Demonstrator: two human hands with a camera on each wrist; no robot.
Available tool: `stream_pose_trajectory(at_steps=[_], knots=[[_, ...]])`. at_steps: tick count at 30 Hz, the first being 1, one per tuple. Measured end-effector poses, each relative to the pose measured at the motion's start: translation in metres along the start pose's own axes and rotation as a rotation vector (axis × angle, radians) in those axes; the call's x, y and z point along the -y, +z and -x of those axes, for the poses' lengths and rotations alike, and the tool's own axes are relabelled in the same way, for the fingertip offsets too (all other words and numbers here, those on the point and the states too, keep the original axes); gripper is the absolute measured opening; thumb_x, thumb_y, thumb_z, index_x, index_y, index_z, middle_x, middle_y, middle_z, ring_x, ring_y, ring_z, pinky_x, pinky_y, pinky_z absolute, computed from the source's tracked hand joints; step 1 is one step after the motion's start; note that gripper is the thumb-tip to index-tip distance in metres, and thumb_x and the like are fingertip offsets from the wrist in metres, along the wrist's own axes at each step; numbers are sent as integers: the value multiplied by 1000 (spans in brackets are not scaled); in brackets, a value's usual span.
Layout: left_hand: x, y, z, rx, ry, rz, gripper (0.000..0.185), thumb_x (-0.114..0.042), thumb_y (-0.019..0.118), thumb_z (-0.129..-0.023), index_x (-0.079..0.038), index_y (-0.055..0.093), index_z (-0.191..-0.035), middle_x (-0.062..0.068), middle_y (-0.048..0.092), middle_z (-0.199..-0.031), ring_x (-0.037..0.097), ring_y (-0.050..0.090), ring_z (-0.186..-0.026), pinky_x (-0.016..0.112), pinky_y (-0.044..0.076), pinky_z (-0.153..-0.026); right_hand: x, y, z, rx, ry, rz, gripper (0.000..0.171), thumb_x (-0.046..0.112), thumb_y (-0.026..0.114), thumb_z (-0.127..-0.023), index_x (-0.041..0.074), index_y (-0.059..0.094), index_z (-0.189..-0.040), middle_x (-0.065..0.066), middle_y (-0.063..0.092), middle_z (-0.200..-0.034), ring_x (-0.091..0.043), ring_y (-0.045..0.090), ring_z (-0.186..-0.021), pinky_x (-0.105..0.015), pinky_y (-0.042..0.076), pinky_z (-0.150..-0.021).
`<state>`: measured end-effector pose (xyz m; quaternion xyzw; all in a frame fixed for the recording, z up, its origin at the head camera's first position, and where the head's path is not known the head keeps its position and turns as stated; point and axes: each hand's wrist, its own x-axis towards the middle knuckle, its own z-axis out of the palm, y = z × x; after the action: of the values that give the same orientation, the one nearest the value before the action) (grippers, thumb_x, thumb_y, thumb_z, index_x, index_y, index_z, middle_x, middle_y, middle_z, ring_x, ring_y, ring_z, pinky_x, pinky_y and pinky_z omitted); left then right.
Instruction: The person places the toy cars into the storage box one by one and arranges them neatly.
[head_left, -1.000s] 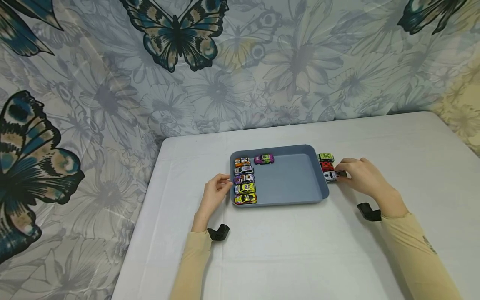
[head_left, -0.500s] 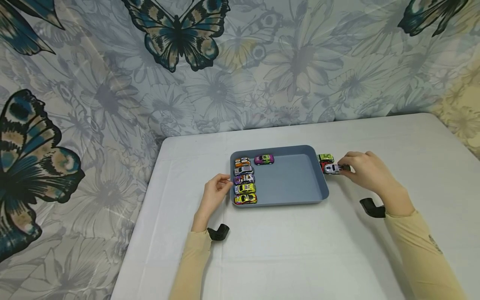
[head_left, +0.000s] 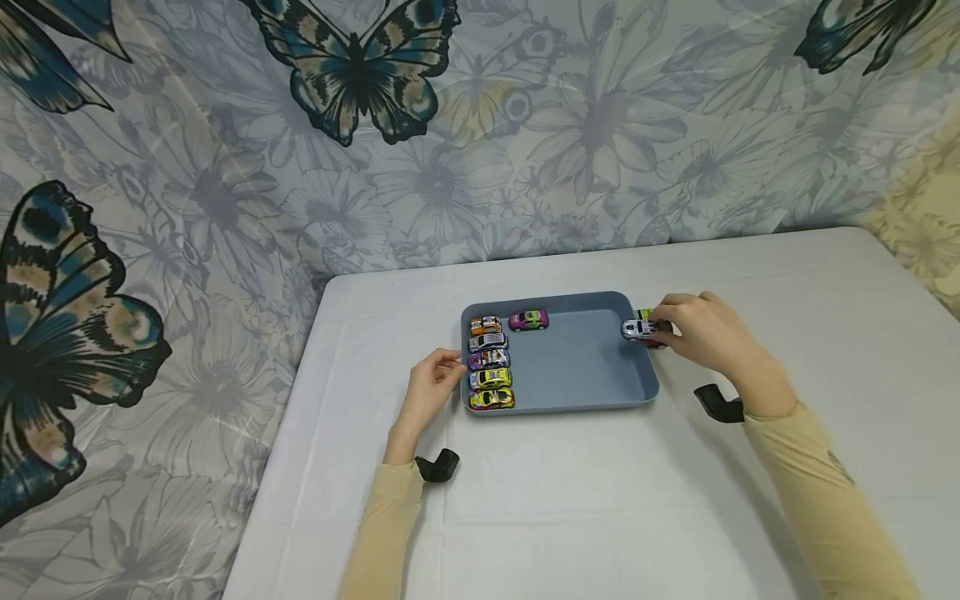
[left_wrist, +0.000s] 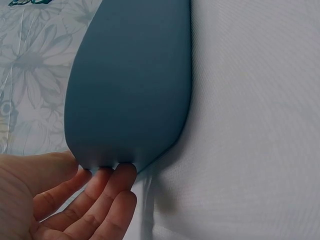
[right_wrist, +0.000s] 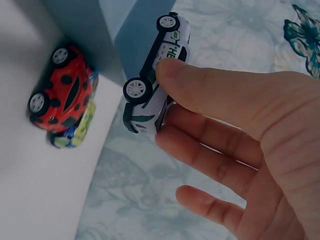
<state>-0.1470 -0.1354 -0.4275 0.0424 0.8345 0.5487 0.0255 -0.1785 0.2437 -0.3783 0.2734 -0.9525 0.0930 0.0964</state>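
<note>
My right hand (head_left: 708,333) pinches a white toy car (head_left: 637,330) with dark green markings between thumb and fingers, above the tray's right rim. In the right wrist view, the car (right_wrist: 155,75) is tilted, its wheels facing left. Below it on the table are a red toy car with black spots (right_wrist: 62,92) and a green toy car (right_wrist: 77,130), both partly hidden in the head view. At the tray's left end, my left hand (head_left: 427,396) touches the outer wall of the blue-grey tray (left_wrist: 130,85) with its fingertips, fingers loosely bent.
Several toy cars line the tray's left side, including a yellow car (head_left: 491,398) and an orange car (head_left: 485,325). A purple and green car (head_left: 528,319) sits near the back wall. A white cloth covers the table (head_left: 555,500); a patterned fabric backdrop (head_left: 480,167) hangs behind.
My right hand has lifted the white toy car from beside the red one and carried it left and back over the tray's right rim. My left hand has stayed put.
</note>
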Motion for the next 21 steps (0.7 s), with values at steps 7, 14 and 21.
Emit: stream_pose_trajectory(at_steps=[7,14,21], knots=[[29,3,-11,-5,19,11,27,-9,62,-90,5,59,-113,18,61,-98,26,62,-84,27,48,-63,12,6,-14,-2,-39,-23,18,7,78,-71,5,71,-87,-5,63,-81,-21,59,-69,-43,40,-66],[31,3,-11,-17,27,-2,24,-10,63,-89,1,62,-110,13,62,-95,20,62,-80,26,49,-63,23,16,-29,22,-53,-45,20,8,78,-73,4,71,-90,-8,65,-87,-24,61,-77,-46,42,-72],[30,4,-11,-18,26,-7,24,-9,63,-89,2,61,-110,12,63,-94,20,62,-80,26,49,-63,36,29,-45,44,-74,-77,21,9,78,-73,4,71,-92,-8,66,-90,-25,62,-81,-48,44,-76]])
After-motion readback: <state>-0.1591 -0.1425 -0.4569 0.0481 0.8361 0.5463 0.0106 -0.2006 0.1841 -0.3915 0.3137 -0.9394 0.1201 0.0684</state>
